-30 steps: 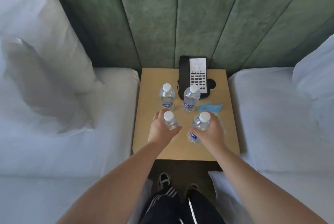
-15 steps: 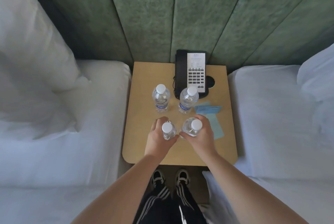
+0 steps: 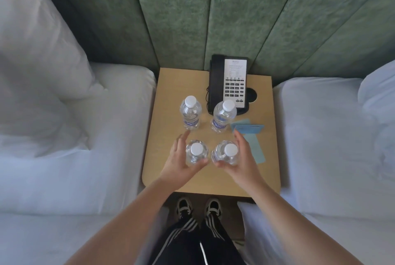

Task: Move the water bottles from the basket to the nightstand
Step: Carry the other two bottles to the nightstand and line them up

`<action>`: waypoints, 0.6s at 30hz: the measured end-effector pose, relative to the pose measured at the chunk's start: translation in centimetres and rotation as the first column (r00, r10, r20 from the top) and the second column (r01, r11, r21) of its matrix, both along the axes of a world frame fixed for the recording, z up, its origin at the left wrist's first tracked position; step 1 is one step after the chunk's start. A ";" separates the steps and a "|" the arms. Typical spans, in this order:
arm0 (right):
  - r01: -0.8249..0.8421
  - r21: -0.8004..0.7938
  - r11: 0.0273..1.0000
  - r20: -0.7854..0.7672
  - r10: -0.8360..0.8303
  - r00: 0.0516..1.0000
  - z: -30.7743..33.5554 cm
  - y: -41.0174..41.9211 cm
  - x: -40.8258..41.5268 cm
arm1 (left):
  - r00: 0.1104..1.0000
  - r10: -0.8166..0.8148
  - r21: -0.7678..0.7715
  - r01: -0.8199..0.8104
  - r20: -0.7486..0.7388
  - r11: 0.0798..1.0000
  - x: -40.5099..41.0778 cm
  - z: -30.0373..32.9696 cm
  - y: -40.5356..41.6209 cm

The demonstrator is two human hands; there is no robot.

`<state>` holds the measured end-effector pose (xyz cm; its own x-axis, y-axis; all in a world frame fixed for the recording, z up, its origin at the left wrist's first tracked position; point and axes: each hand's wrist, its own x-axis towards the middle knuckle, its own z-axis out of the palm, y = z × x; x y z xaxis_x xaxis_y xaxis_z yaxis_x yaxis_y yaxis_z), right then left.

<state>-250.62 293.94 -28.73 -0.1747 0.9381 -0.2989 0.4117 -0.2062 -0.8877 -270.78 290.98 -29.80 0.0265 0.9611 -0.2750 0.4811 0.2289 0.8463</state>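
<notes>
Two clear water bottles with white caps stand upright at the back of the wooden nightstand (image 3: 168, 85), one on the left (image 3: 190, 113) and one on the right (image 3: 224, 116). Two more stand in front of them. My left hand (image 3: 177, 166) cups the front left bottle (image 3: 196, 152) loosely, fingers straightened and spread away from it. My right hand (image 3: 243, 164) mirrors this around the front right bottle (image 3: 227, 152), with only the thumb near its base. No basket is in view.
A black desk phone (image 3: 229, 84) sits at the back of the nightstand, with blue paper cards (image 3: 252, 130) to the right of the bottles. White beds flank it on the left (image 3: 85, 157) and right (image 3: 320, 136). A green padded headboard (image 3: 192, 8) rises behind.
Both hands have set the front two bottles upright on the nightstand, side by side. The fingers that were wrapped around them have loosened and spread.
</notes>
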 end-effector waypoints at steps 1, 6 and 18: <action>-0.001 0.021 1.000 -0.023 0.002 1.000 0.7 0.2 0.5 | 1.000 0.022 0.017 -0.022 0.022 1.000 -0.6 0.4 0.0; 0.125 0.101 0.987 -0.011 -0.125 0.992 3.0 4.3 2.0 | 0.950 0.299 0.082 -0.306 0.087 0.949 -2.7 1.9 4.0; -0.029 0.173 0.984 0.339 -0.032 0.940 -1.5 12.1 -2.2 | 0.922 0.387 0.077 -0.386 0.009 0.919 0.2 -1.2 11.3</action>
